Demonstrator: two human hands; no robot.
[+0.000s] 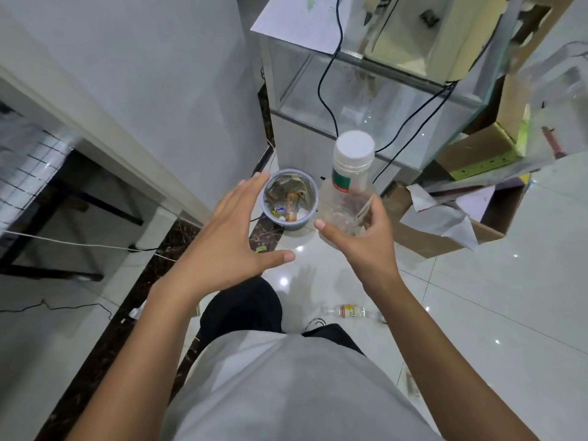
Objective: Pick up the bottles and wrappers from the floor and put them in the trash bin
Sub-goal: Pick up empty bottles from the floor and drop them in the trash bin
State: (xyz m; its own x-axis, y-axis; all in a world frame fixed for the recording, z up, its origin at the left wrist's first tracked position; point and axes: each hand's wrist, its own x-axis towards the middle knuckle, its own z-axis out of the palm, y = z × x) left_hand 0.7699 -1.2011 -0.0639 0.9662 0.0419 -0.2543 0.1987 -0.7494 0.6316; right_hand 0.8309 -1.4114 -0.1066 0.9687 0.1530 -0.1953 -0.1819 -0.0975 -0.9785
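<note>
While the clear bottle (348,186) is gripped by the right hand (366,237) just right of the trash bin (313,194), the left hand (229,230) is spread empty; dropping it in is judged next, another bottle (350,311) remaining on the floor.

Both forearms are bare, without sleeves, watch or rings on the hands. Below the hands, a plain light grey shirt (286,386) covers the torso, with black trousers (245,308) beneath it.

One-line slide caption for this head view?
Right hand holds a clear white-capped bottle above the trash bin; left hand open beside it; another bottle lies on the floor.
</note>
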